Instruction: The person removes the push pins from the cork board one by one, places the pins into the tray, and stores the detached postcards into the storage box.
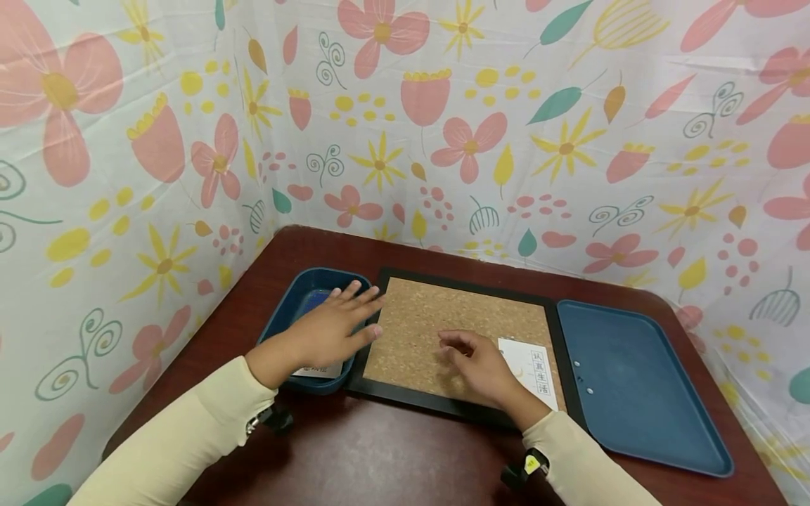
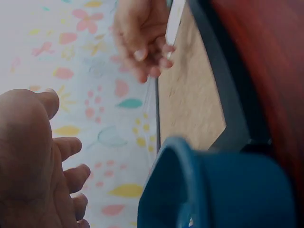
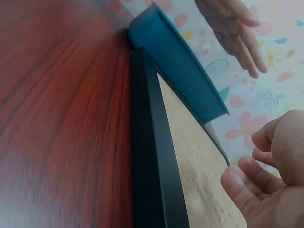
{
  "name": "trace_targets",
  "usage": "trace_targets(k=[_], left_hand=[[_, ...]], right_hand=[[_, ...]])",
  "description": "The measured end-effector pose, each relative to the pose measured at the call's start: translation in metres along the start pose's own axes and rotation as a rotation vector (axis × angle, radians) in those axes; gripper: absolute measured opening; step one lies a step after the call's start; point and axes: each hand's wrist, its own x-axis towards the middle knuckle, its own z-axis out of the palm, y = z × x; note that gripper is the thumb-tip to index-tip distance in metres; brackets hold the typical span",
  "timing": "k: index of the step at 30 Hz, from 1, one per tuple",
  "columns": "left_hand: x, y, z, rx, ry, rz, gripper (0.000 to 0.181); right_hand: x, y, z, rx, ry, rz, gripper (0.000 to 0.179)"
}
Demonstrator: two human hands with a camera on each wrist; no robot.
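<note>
My left hand (image 1: 335,325) is held over the deep blue bin (image 1: 318,385) with its fingers spread and nothing in its grasp. Inside the bin, partly hidden by that hand, lie a printed card (image 1: 330,370) and something dark blue (image 1: 314,301). Over the black-framed cork board (image 1: 418,323) hovers my right hand (image 1: 484,367), its fingers loosely bent and holding nothing. A white card (image 1: 538,358) with a column of boxed characters lies on the board's right side, partly covered by the right hand and wrist. In the left wrist view the right hand (image 2: 142,40) overlaps a white edge.
A shallow blue tray (image 1: 652,386) lies right of the board, with several small shiny pieces (image 1: 590,391) near its left edge. The dark red table (image 1: 392,450) meets flower-patterned curtains (image 1: 468,140) at the back and left.
</note>
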Motion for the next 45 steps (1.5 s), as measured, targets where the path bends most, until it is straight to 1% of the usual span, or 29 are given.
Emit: trace_targets(k=[2,6,9,11,14,16,21,26,33,40,45], left_hand=[[0.0,0.007,0.006,0.031,-0.014,0.027,0.067],[0.002,0.023,0.016,0.058,-0.041,0.087,0.066],[0.003,0.033,0.023,0.076,-0.053,0.13,0.066],[0.005,0.039,0.028,0.095,-0.063,0.156,0.067],[0.006,0.047,0.035,0.123,-0.081,0.183,0.067],[0.007,0.052,0.04,0.132,-0.099,0.196,0.068],[0.01,0.065,0.055,0.14,-0.135,0.215,0.068],[0.014,0.071,0.069,0.143,-0.152,0.246,0.071],[0.021,0.077,0.086,0.149,-0.169,0.279,0.074],[0.028,0.086,0.099,0.167,-0.166,0.289,0.073],[0.033,0.094,0.105,0.171,-0.194,0.287,0.074]], right_hand=[[-0.002,0.004,-0.004,-0.098,0.021,-0.049,0.031],[-0.007,0.01,-0.013,-0.202,0.04,-0.112,0.031],[-0.011,0.014,-0.017,-0.246,0.056,-0.113,0.031],[-0.012,0.017,-0.019,-0.272,0.068,-0.099,0.031],[-0.013,0.02,-0.022,-0.325,0.084,-0.098,0.03],[-0.014,0.022,-0.024,-0.372,0.089,-0.113,0.03],[-0.02,0.026,-0.031,-0.466,0.087,-0.197,0.031],[-0.024,0.028,-0.04,-0.542,0.072,-0.238,0.035],[-0.028,0.033,-0.05,-0.635,0.049,-0.239,0.035],[-0.032,0.04,-0.06,-0.676,0.064,-0.239,0.035],[-0.033,0.045,-0.065,-0.696,0.063,-0.273,0.035]])
